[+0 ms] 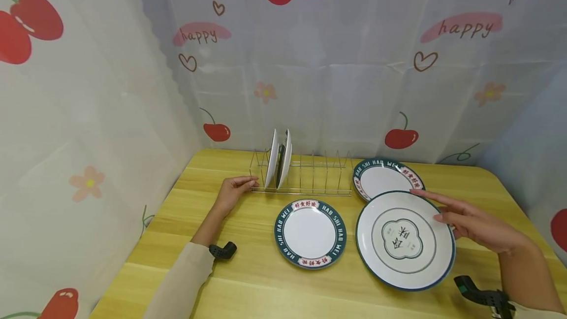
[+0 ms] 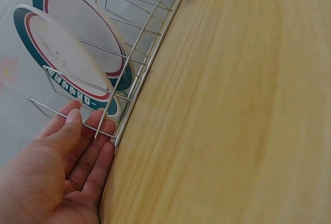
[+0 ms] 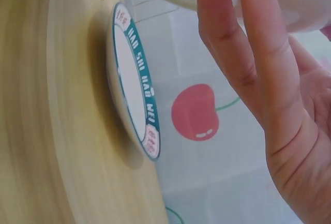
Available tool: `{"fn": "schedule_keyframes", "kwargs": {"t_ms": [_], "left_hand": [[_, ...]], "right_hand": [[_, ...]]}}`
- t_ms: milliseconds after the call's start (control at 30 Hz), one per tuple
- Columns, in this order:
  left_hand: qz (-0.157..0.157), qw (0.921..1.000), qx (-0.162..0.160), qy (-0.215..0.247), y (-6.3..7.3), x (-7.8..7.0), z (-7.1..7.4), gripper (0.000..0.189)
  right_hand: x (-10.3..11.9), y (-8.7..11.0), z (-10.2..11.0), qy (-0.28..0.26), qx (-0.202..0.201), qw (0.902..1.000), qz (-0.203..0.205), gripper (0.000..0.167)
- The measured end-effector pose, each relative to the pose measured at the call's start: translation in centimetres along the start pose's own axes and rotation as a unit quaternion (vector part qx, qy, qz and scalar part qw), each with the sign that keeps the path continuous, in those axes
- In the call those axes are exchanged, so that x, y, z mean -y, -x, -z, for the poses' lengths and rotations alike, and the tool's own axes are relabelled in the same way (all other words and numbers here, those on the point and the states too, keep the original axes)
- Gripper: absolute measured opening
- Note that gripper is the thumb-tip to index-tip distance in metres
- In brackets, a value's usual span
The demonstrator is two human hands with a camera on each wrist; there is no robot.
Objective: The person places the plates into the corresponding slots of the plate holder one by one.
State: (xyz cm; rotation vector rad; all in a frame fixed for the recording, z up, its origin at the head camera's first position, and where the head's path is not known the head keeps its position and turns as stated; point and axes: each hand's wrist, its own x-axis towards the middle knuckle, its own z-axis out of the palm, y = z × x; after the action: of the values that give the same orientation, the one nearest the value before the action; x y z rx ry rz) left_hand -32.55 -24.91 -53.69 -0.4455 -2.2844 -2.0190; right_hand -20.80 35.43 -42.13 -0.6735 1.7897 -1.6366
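Note:
My left hand (image 1: 235, 193) holds the left end of a wire dish rack (image 1: 325, 192), thumb and fingers at its end wires in the left wrist view. Two plates stand on edge in the rack's left slots, a nearer plate (image 2: 62, 53) and a farther plate (image 2: 85, 22), both with green rims. My right hand (image 1: 478, 223) grips a large white plate (image 1: 405, 272) with a blue rim by its right edge. This plate is tilted, its face printed with a flower-shaped emblem. In the right wrist view, fingers (image 3: 264, 43) lie against the plate's underside.
A green-rimmed plate (image 1: 310, 233) lies flat on the wooden table (image 1: 248, 279) in front of the rack. Another green-rimmed plate (image 1: 383, 181) lies right of the rack, partly covered by the large plate in the head view. A cherry-print curtain (image 1: 336, 97) hangs behind.

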Motion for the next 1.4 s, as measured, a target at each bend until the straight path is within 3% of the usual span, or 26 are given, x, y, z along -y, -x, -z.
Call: {"fn": "schedule_keyframes", "kwargs": {"t_ms": [233,400,633,800,933,1033,1233,1400], "left_hand": [[-0.003,0.9997,-0.004,-0.023,-0.2,0.1,0.1,0.025],[-0.004,0.9998,-0.003,-0.019,-0.2,0.1,0.1,0.025],[0.002,0.9998,-0.01,-0.016,0.1,0.1,0.2,0.026],[0.001,0.9999,-0.008,-0.014,0.1,0.1,0.3,0.027],[0.001,0.9998,-0.009,-0.017,0.0,0.1,0.3,0.026],[0.002,0.9997,-0.009,-0.022,0.0,-0.1,0.3,0.026],[-0.004,0.9997,-0.005,-0.022,-0.3,-0.1,0.2,0.027],[-0.004,0.9999,-0.002,-0.015,-0.4,0.2,0.3,0.026]], "right_hand": [[1.0,-0.1,-0.5,-0.004,-0.032,0.9987,0.041,0.058],[1.5,-0.5,-1.2,-0.064,-0.054,0.9932,0.081,0.06],[2.8,-1.5,-2.6,-0.085,-0.093,0.9854,0.115,0.06],[3.2,-2.3,-3.8,-0.119,-0.104,0.9766,0.147,0.06],[3.4,-3.0,-4.9,-0.139,-0.144,0.969,0.145,0.06],[3.5,-3.5,-5.7,-0.156,-0.171,0.9614,0.148,0.059],[4.2,-4.5,-7.6,-0.203,-0.189,0.944,0.179,0.06],[5.4,-5.8,-8.8,-0.204,-0.209,0.9388,0.182,0.06]]}}
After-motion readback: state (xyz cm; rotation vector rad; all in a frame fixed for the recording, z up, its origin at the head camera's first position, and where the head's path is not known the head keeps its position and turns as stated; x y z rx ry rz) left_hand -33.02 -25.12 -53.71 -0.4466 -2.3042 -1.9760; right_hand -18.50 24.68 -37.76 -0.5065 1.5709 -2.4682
